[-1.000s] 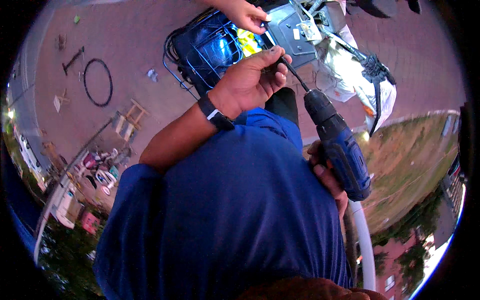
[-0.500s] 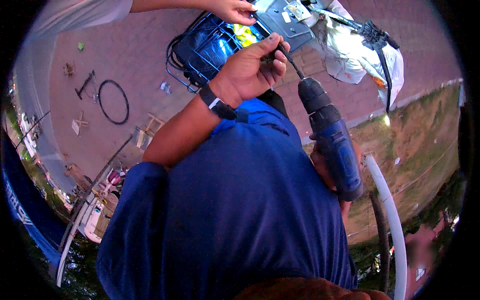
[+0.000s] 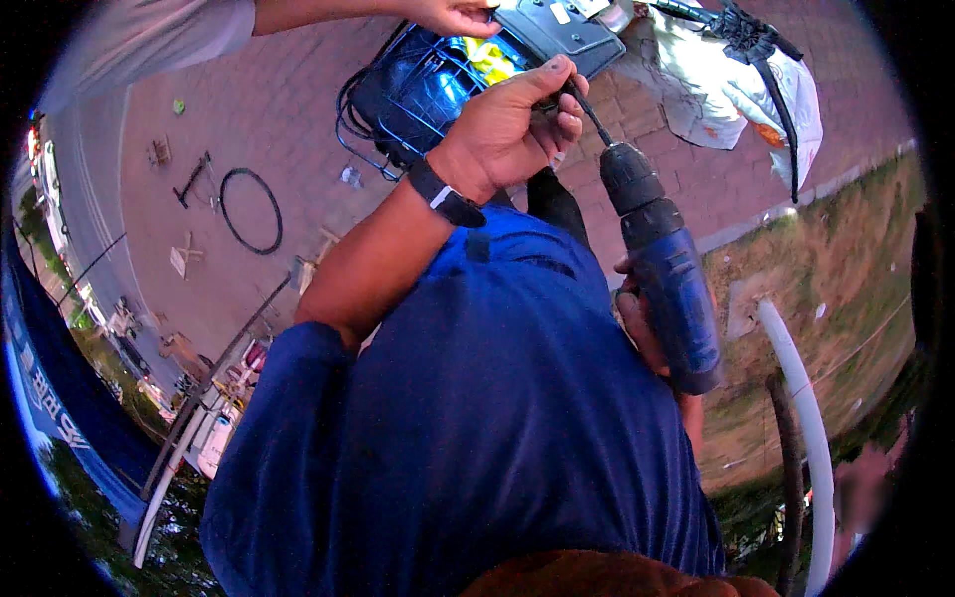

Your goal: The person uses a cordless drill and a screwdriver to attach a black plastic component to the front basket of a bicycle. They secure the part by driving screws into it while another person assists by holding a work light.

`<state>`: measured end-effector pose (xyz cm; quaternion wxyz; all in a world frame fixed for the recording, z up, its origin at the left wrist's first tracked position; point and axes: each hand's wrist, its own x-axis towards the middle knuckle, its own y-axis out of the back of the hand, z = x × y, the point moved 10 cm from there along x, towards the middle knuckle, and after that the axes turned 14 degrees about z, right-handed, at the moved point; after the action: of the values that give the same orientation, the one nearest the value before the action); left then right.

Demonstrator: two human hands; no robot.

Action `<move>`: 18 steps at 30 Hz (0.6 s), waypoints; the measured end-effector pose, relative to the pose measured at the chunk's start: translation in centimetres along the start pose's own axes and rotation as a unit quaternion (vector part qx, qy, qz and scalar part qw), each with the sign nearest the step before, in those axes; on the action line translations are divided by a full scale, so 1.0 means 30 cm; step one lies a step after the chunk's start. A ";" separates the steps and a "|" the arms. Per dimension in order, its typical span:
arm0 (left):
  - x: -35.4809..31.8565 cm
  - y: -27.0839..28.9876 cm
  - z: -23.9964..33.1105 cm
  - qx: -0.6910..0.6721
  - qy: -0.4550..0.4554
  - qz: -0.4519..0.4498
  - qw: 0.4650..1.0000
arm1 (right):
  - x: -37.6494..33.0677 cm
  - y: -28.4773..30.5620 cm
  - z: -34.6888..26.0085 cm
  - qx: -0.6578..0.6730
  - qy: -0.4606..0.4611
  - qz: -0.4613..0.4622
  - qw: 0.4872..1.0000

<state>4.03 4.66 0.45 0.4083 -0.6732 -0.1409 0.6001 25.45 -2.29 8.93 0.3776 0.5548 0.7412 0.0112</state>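
My right hand (image 3: 642, 323) is wrapped round the handle of a blue and black cordless drill (image 3: 671, 289), whose chuck points up and away from me. A long dark drill bit (image 3: 597, 121) sticks out of the chuck. At the bit's far end my left hand (image 3: 507, 129), with a dark watch on its wrist, is closed, thumb and fingers pinching it. Whether a small screw sits at the tip is hidden by the fingers. Just beyond lies a blue wire basket (image 3: 413, 104) with a yellow thing (image 3: 489, 62) in it, beside a dark grey panel (image 3: 567, 40).
Another person's hand (image 3: 453, 15) reaches in over the basket from the upper left. White plastic sheeting (image 3: 696, 95) and a black handlebar-like part (image 3: 751, 40) are at upper right. A tyre (image 3: 251, 211) lies on the paving. A pale curved pole (image 3: 796, 408) stands at right.
Both my hands and the drill keep nearly the same hold, with the drill a little further right in view. The other person's hand has drawn slightly left, away from the panel.
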 end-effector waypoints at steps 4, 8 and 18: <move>0.023 0.010 0.039 -0.038 0.048 -0.023 0.998 | 0.020 -0.075 -0.030 -0.055 0.004 0.006 0.998; 0.051 -0.006 0.101 0.005 0.072 -0.019 0.997 | 0.020 -0.152 -0.101 0.012 -0.004 0.015 1.000; 0.142 0.017 0.203 0.170 0.075 -0.022 0.982 | 0.022 -0.321 -0.098 0.234 -0.102 0.052 0.965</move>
<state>-0.73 9.57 -2.54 0.5395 -0.6336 -0.0208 0.5542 15.85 -4.26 6.48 0.3099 0.6636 0.6508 -0.2001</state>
